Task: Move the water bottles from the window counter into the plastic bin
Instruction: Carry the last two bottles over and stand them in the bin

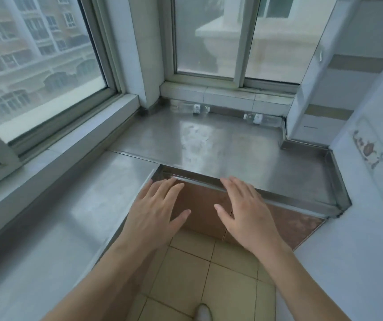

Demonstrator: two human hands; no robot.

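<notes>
Two clear water bottles lie on their sides at the back of the steel window counter point(220, 144), against the tiled sill. One bottle point(189, 108) is at the back left, the other bottle point(263, 119) at the back right. My left hand point(156, 209) and my right hand point(246, 209) hover palm down, fingers spread, over the counter's front edge, well short of both bottles. Neither hand holds anything. No plastic bin is in view.
Windows point(35, 66) run along the left and the back. A second steel counter point(58, 228) stretches along the left. A white tiled wall point(359, 205) closes the right side. Beige floor tiles point(197, 274) and a shoe tip point(203, 312) show below.
</notes>
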